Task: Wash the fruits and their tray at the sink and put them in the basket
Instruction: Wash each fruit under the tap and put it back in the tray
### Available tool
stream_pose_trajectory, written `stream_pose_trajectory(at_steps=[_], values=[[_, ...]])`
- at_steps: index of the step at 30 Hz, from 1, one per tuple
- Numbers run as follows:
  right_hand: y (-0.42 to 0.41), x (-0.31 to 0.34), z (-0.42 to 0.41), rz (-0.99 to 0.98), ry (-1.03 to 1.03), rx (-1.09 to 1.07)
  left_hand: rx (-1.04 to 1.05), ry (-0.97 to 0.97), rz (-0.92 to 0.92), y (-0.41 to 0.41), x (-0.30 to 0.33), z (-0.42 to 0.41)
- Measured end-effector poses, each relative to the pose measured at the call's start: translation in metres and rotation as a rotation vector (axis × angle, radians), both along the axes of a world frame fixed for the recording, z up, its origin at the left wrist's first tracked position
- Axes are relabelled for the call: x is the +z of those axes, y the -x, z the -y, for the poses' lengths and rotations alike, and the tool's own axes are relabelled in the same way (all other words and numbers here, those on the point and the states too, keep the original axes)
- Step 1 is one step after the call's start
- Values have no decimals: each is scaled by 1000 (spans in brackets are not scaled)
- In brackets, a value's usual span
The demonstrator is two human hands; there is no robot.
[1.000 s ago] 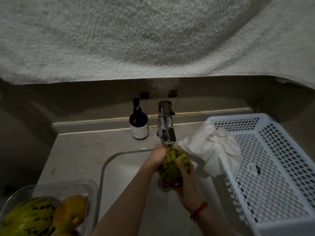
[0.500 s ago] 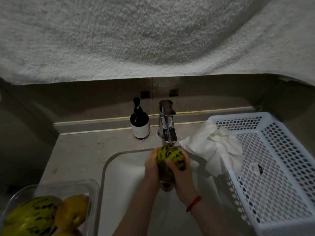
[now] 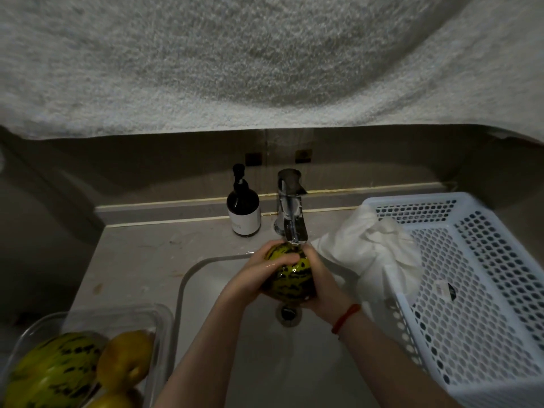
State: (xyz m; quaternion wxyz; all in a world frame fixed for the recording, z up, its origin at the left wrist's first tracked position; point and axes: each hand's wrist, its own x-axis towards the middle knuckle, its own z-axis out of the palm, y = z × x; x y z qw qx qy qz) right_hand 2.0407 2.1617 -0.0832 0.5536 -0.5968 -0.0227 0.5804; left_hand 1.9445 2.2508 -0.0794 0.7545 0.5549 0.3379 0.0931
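Two hands: left hand (image 3: 259,278) and right hand (image 3: 319,285) curled round the striped melon (image 3: 290,278) under the faucet (image 3: 291,219), over the sink (image 3: 206,290).
Handling: looked wet, slippery, firm — cradle from both sides.
Destination: basket (image 3: 471,278) on the bench — no fruit visible inside.
Waiting: tray (image 3: 88,316) held more fruit.

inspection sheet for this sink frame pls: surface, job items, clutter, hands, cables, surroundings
Surface: stone counter around a white sink.
Job's things: striped melon under the faucet; clear tray at left holds another striped melon and yellow fruits; white basket at right.
Clutter: soap bottle; white cloth over the basket rim.
Hands: left hand and right hand each have a grip on the melon in the sink.
Cables: nothing seen.
Surroundings: dark wall; textured fabric fills the upper view.
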Motion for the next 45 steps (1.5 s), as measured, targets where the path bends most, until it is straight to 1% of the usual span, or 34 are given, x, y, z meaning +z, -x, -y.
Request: stream_pose_trajectory(at_steps=[2,3,5,7,9,10,11,13,14,15,17,19,20,21,22,23,25,26,28,31,34,35,36,38,39,40,41,43,45], values=[[-4,3,0,-180,36,115,-63,-74,19,-1,2,-5],[-7,3,3,-208,16,140,-90,-94,21,-1,2,-7],[-16,-4,4,-198,-45,150,-122,-127,18,1,3,-8],[-18,-5,0,-172,-48,116,-105,-185,16,1,0,-4],[-12,-12,-2,-180,-59,69,12,-211,32,0,-4,6],[-8,-16,-4,-228,-91,40,116,-187,45,-1,-4,12],[-5,-20,-6,-232,-155,-6,227,-155,57,-2,-6,17],[5,-22,-9,-137,-254,-88,387,-122,40,-5,-6,28],[9,-22,-10,-46,-269,-116,440,-82,8,-6,-6,31],[10,-19,-11,83,-269,-146,463,4,-10,-6,-8,33],[9,-18,-10,295,-313,-137,401,292,14,-4,-8,31],[7,-13,-10,386,-329,-71,315,555,34,-2,-3,23],[5,-10,-11,426,-310,-38,318,615,14,-1,0,21],[4,-8,-12,467,-263,-27,352,597,-17,-3,-1,19],[3,-7,-17,497,-202,-49,385,504,-41,-4,-1,19],[3,-5,-23,488,-119,-83,407,329,-58,-6,-4,18],[2,-4,-32,312,51,-147,388,-16,-72,-8,-8,23],[0,-5,-34,192,119,-160,364,-109,-72,-8,-10,26],[-5,-9,-31,-5,170,-125,357,-160,-34,-5,-14,30],[-11,-6,-24,-253,88,-66,342,-243,-21,0,-19,34],[-7,-10,-24,-306,-47,-129,386,-164,5,5,-23,29],[-1,-13,-24,-272,-97,-172,403,-108,23,6,-24,28],[7,-17,-22,-177,-121,-220,417,-46,40,7,-25,26],[19,-21,-17,179,-124,-295,422,81,67,5,-25,25],[22,-20,-13,364,-152,-292,419,144,91,3,-25,26],[23,-17,-7,499,-193,-265,400,198,120,3,-25,27],[22,-14,0,546,-230,-231,359,239,153,1,-25,27],[18,-8,16,567,-279,-108,270,339,194,-1,-27,27],[11,-5,27,716,-267,48,238,507,171,-3,-25,27]])
